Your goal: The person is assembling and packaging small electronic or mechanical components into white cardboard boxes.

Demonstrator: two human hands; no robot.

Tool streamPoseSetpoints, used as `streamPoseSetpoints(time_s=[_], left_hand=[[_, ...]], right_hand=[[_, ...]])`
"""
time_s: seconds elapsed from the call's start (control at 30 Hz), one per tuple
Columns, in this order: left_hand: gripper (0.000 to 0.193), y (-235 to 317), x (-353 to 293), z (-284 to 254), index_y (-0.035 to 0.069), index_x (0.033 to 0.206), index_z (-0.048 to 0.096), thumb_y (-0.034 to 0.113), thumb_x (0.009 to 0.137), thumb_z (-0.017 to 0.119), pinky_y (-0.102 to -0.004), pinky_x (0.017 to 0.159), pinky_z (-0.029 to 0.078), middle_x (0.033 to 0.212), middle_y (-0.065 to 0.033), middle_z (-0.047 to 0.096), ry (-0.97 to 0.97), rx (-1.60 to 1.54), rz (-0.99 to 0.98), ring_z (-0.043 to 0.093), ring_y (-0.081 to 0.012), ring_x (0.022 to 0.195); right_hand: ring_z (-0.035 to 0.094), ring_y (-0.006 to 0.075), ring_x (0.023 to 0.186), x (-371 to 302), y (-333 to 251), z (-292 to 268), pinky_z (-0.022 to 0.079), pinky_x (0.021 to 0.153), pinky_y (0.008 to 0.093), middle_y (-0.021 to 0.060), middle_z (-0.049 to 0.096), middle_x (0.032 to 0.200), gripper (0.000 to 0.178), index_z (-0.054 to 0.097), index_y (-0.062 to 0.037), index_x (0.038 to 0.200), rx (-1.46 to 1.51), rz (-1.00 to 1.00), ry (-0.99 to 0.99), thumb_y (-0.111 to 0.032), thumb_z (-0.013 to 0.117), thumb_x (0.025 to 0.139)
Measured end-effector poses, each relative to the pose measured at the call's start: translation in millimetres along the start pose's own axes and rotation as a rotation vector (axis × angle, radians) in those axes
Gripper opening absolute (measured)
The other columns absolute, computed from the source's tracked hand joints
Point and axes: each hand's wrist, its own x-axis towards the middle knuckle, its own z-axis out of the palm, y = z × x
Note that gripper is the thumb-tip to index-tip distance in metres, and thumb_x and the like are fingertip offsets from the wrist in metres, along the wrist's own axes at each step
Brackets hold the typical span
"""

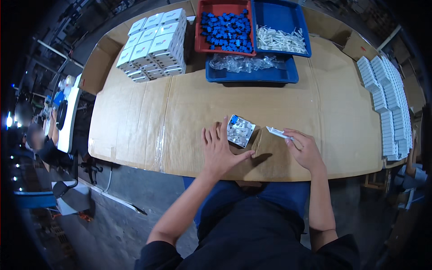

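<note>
A small square white box (253, 128) lies open on the cardboard-covered table in front of me. Inside it are several white and clear small parts, with a blue piece (234, 119) in the far-left corner. My left hand (218, 154) is open at the box's near-left side, thumb and fingers spread wide apart; whether it touches the box I cannot tell. To the right of the box, my right hand (306, 149) pinches a thin white flat piece (276, 132), seen nearly edge-on and tilted above the table. Its exact kind does not show.
Stacked white boxes (164, 45) stand at the far left. At the back are a red tray (197, 36) of blue parts, a blue tray (279, 9) of white parts and a lower blue tray (252, 80) of clear parts. White pieces (389, 108) are stacked along the right edge.
</note>
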Motion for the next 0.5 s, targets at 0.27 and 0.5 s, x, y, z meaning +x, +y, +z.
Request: streamPoseSetpoints(time_s=[0.27, 0.5], left_hand=[[0.104, 15, -19, 18, 0.003, 0.160, 0.028, 0.043, 0.081, 0.083, -0.0581, 0.122, 0.021, 0.140, -0.0244, 0.048, 0.087, -0.107, -0.193, 0.044, -0.0400, 0.134], [0.094, 6, -21, 9, 0.005, 0.162, 0.025, 0.017, 0.086, 0.078, -0.0461, 0.114, 0.040, 0.141, -0.0182, 0.048, 0.179, -0.905, -0.155, 0.051, -0.0302, 0.131]], right_hand=[[0.068, 0.0293, 0.105, 9, 26, 11, 0.054, 0.089, 0.0380, 0.0153, 0.069, 0.122, 0.033, 0.066, 0.0016, 0.127, 0.065, 0.240, 0.269, -0.021, 0.065, 0.103], [0.048, 0.0390, 0.137, 14, 19, 30, 0.040, 0.113, 0.0526, 0.0143, 0.050, 0.150, 0.060, 0.059, -0.0075, 0.143, -0.478, 0.087, 0.250, -0.028, 0.078, 0.089]])
